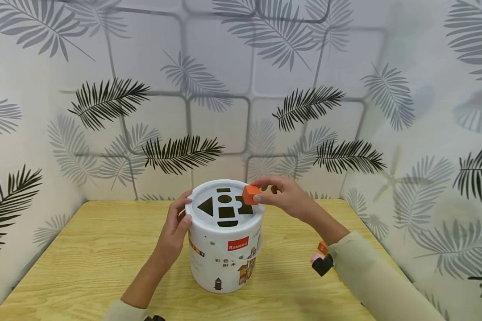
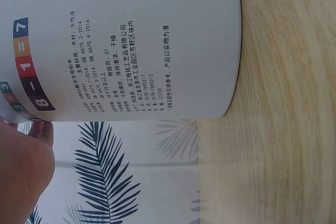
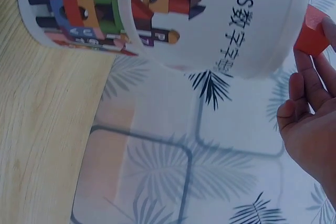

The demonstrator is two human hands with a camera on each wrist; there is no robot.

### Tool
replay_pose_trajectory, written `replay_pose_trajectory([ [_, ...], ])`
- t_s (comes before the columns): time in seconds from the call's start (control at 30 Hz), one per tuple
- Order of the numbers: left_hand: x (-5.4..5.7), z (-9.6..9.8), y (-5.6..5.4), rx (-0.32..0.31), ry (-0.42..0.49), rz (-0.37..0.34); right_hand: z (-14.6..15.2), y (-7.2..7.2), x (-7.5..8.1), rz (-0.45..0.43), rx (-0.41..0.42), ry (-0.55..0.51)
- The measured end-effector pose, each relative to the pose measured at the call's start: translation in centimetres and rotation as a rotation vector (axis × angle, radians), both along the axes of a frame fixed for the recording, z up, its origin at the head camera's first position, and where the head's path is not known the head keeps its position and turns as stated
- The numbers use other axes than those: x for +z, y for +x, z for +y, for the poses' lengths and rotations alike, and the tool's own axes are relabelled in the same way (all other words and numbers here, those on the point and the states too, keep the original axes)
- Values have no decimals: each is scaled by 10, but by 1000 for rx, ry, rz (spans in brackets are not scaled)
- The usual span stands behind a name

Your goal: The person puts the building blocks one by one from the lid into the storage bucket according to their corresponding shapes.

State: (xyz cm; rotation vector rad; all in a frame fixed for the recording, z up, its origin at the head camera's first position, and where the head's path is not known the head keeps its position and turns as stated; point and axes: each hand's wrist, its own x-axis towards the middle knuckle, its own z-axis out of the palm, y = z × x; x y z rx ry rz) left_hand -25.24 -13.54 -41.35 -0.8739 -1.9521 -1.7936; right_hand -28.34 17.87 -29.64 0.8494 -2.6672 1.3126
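Observation:
A white bucket (image 1: pixel 221 249) with printed pictures and lettering stands upright on the table. Its lid (image 1: pixel 234 223) has several cut-out holes, among them a triangle, a circle and rectangles. Over the right side of this lid, my right hand (image 1: pixel 287 196) pinches an orange-red cube block (image 1: pixel 250 195) between thumb and fingers. The same block (image 3: pixel 312 32) shows beside the bucket's rim in the right wrist view. On the opposite side, my left hand (image 1: pixel 174 227) grips the upper edge of the bucket, thumb toward the front. In the left wrist view, the hand (image 2: pixel 23 171) is partly cut off.
The light wooden table (image 1: pixel 116 240) carries the bucket near its middle. Near the right sleeve lie small orange (image 1: pixel 322 247) and pink pieces, partly hidden by a black wrist device (image 1: pixel 322 265). A leaf-patterned wall covering (image 1: pixel 217 120) borders the table's back and sides.

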Motion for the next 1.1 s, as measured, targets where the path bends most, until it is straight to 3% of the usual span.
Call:
replay_pose_trajectory([
  [0.3,0,0,-1,-1,-5,12,-27,2,-2,31,44,25],
  [1.1,0,-2,0,5,-11,-6,-59,12,-6,-44,-35,119],
])
